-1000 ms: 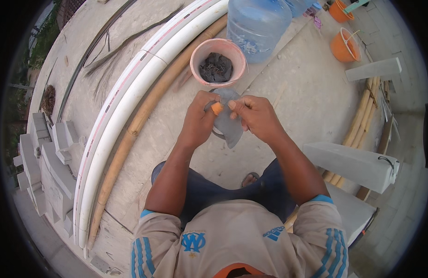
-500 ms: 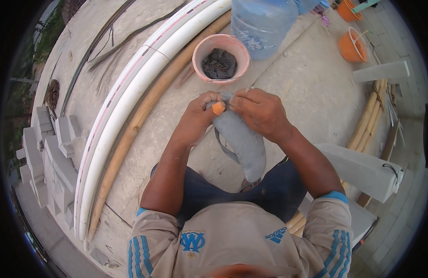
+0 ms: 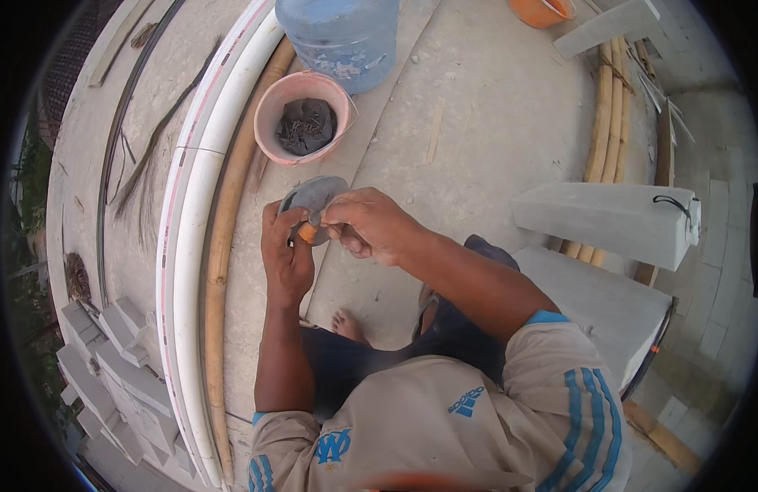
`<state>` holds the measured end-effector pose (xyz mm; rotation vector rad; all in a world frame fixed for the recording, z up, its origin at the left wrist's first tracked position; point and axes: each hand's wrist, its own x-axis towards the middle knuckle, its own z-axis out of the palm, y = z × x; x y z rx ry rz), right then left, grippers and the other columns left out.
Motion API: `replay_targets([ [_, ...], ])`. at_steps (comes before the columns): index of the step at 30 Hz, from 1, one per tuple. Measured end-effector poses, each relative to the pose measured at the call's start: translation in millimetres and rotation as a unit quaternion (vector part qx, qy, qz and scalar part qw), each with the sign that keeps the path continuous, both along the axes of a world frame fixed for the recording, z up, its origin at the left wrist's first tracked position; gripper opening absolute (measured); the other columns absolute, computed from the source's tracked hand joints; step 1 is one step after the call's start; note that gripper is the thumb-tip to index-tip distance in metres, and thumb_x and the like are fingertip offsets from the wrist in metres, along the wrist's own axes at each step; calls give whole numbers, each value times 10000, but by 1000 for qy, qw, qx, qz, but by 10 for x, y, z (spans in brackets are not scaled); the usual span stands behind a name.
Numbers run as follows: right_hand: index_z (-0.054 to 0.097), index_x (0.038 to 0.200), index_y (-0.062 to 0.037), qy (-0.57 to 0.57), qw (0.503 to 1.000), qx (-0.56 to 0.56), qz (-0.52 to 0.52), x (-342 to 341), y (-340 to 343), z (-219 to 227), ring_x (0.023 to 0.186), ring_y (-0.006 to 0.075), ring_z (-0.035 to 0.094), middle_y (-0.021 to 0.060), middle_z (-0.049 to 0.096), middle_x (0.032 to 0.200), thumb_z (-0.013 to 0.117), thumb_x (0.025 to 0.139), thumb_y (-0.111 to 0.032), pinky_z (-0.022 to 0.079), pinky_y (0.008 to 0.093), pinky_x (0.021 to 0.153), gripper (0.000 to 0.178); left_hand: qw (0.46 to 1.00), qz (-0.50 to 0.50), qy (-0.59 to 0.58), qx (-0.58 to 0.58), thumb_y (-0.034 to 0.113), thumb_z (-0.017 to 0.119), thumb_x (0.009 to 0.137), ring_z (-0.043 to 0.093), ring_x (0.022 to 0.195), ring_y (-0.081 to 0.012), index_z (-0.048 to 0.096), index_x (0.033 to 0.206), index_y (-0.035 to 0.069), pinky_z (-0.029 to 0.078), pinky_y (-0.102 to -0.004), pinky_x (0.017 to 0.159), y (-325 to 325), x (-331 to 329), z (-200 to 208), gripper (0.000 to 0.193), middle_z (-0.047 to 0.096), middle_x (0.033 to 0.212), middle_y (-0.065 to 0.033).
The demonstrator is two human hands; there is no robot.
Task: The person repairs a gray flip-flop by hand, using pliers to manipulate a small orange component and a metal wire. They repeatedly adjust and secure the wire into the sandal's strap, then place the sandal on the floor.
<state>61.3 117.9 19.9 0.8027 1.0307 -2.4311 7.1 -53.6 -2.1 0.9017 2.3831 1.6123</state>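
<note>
Swings the grey flip-flop from over the trousers round toward the pink bucket; clamps it above the floor in the left grip, pinches at its near end with the right grip; likely light, bendy: grasp by its edges

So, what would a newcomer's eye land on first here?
Probably the long white pipes, which sweep in a curve down the left side. Next, just left of centre, comes the grey sandal in the left hand, with the right hand at it. Beyond them stands a pink bucket with dark material inside, and behind it, slightly right, a large blue bottle.
</note>
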Motion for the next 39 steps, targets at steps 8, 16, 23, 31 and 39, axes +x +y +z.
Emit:
replay_targets([
  [8, 633, 820, 4, 0, 993, 99, -63, 751, 162, 580, 538, 98, 503, 50, 591, 693, 631, 895, -213, 386, 281, 451, 230, 978, -101, -152, -97, 8, 556, 926, 543, 948, -250, 535, 1104, 35, 447, -350, 838, 263, 441, 894, 182, 496, 1004, -115],
  [16, 644, 1013, 7, -114, 932, 334, -80, 1917, 414, 2210, 782, 231, 619, 117, 630, 919, 644, 920, -305, 516, 367, 707, 325, 946, -206, -197, -155, 26, 560, 946, 530, 902, -217, 542, 1079, 23, 431, -326, 824, 604, 815, 2315, 134, 515, 986, -110],
  [23, 496, 1343, -8, -554, 536, 634, -63, 4312, 1469, 3093, 1096, 382, 565, 213, 535, 1195, 740, 856, -414, 479, 476, 933, 679, 893, -187, -392, -121, 112, 580, 984, 494, 907, -108, 561, 1122, 24, 414, -263, 838, 1204, 1078, 3220, 165, 574, 993, -16],
  [31, 518, 1325, -45, -405, 626, 664, -53, 5152, 1694, 2577, 995, 334, 652, 217, 622, 1094, 842, 739, -393, 519, 439, 876, 755, 840, -226, -492, -36, 181, 574, 1012, 514, 896, -74, 545, 1195, 33, 413, -221, 747, 1446, 1101, 3304, 238, 578, 1032, -20],
  [39, 523, 1077, 7, -425, 780, 408, -210, 4595, 1733, 3091, 628, 172, 586, 76, 570, 757, 605, 855, -146, 522, 320, 630, 282, 812, -164, -560, 15, 206, 584, 1017, 548, 927, -98, 550, 1203, 23, 440, -251, 793, 1153, 866, 3777, 263, 602, 1035, -34],
])
